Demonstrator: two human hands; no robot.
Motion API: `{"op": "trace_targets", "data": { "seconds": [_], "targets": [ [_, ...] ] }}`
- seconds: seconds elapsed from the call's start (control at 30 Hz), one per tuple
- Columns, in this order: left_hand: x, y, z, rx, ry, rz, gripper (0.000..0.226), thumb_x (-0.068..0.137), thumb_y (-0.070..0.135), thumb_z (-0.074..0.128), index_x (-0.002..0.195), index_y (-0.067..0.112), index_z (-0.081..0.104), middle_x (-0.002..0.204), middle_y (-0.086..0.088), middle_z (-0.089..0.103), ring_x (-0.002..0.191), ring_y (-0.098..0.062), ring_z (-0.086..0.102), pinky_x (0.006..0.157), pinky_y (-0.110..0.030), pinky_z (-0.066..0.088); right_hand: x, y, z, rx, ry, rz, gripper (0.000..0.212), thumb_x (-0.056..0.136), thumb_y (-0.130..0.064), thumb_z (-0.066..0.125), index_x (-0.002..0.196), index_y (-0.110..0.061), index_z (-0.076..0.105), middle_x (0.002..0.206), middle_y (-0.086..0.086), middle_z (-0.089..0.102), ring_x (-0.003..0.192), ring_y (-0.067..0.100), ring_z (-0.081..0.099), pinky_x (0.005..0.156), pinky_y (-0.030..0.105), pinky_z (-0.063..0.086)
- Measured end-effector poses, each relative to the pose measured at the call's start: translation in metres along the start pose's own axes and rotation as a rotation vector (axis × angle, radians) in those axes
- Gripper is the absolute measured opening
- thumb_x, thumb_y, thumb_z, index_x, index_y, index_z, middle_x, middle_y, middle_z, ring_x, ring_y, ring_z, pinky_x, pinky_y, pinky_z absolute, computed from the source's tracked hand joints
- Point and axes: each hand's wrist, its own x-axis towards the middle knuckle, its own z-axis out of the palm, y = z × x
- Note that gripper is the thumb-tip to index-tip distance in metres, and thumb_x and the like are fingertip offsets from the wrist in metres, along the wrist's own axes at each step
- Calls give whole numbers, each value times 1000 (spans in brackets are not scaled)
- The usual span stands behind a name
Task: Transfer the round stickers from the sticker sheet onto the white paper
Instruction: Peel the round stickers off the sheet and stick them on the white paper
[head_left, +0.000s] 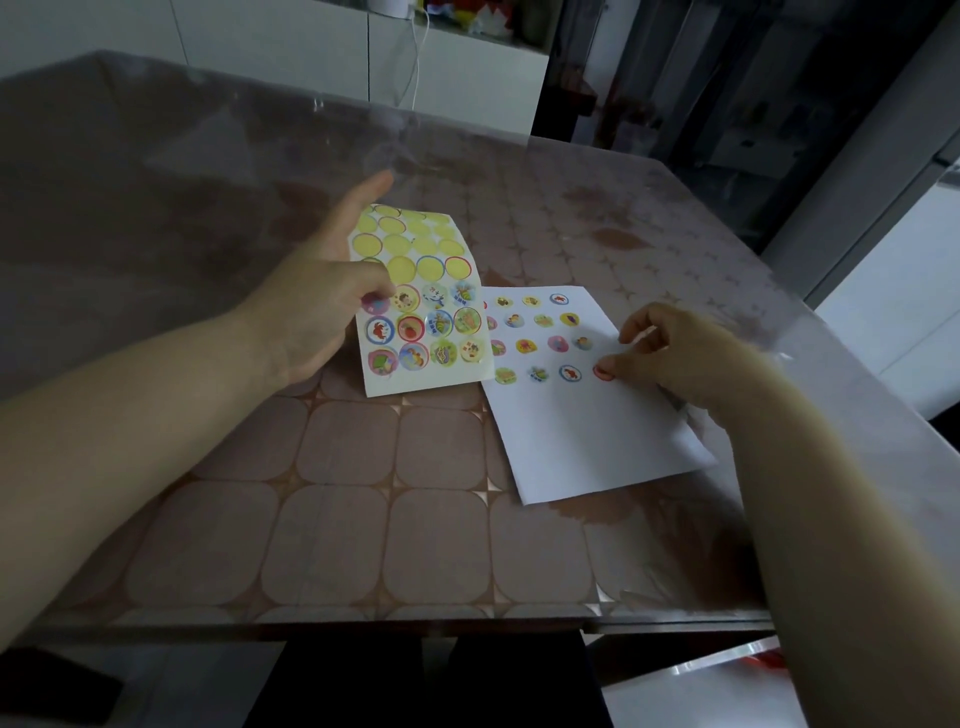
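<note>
Roughly halfway: left hand (311, 306) pinches rectangular sticker sheet (434, 376), upper rows bare, twelve left; right hand (685, 358), fingers loose, presses red round sticker (599, 372) onto flat white paper (587, 441) near table's right edge.

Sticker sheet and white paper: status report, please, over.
Left hand pinches sticker sheet; three rows of stickers left. Right hand presses red-rimmed sticker onto white paper, fourth row. Sheet overlaps paper's left edge, covering stickers there.

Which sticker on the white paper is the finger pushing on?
The red-rimmed sticker at the right end of the bottom row on the white paper. The right hand has a fingertip on it; the other stickers there lie untouched.
</note>
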Motion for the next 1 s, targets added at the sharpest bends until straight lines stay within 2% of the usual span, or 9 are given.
{"op": "trace_targets", "data": {
  "seconds": [0.1,0.27,0.37,0.5,0.6,0.7,0.83,0.93,1.0],
  "targets": [
    [0,0,0,-14,-8,-1,76,81,-16,35,133,39,38,131,-14,47,89,-16,65,77,-30,52,0,0,3,-67,49,-43,27,74,-27,75,92,-17,58,86,-1,55,70,13,50,63,28,44],
    [-2,4,1,-57,-46,-43,72,76,-7,44,132,39,38,133,-15,48,108,-29,60,96,-45,45,-14,-39,1,-131,146,-385,12,82,-28,67,77,-25,56,73,-9,55,62,5,49,53,14,39],
    [-1,6,3,-116,-57,-98,65,86,-4,33,135,38,34,121,-15,53,89,-24,67,74,-30,55,-25,-78,11,-169,2,-593,13,81,-24,68,77,-32,58,73,-12,57,58,2,52,47,10,43],
    [0,6,2,-145,-76,-163,77,82,-11,24,140,39,28,95,-9,58,69,-16,60,59,-22,52,-16,-100,51,-250,7,-764,18,79,-30,69,97,-28,67,84,-10,55,69,3,49,63,16,40],
    [1,3,0,-111,-105,-162,87,78,-20,25,139,43,25,98,-8,58,68,-16,55,55,-21,49,-6,-93,81,-179,134,-804,22,77,-33,71,97,-24,72,95,-2,56,86,15,52,71,21,36],
    [1,1,-3,-61,-172,-157,92,78,-23,26,136,48,22,111,-13,52,88,-24,47,66,-24,49,-2,-87,93,-74,168,-823,12,73,-27,75,85,-23,74,88,-7,52,92,20,54,76,22,35],
    [0,0,-4,-21,-243,-113,90,81,-22,31,135,49,21,114,-5,60,86,-15,59,70,-21,51,-1,-86,93,-13,175,-806,7,71,-23,76,77,-22,73,73,-19,51,81,7,51,69,13,34],
    [-1,0,-8,317,-229,6,85,83,-7,52,137,48,16,116,4,59,87,-8,66,79,-20,50,1,-83,89,95,133,-688,6,74,-24,75,72,-26,69,66,-20,56,66,-4,49,62,12,36],
    [0,1,-14,485,-157,54,77,80,8,66,134,46,25,109,2,61,89,-11,65,84,-22,49,3,-83,88,153,115,-636,8,76,-24,73,71,-27,67,67,-17,60,61,0,49,59,16,39]
  ]
}}
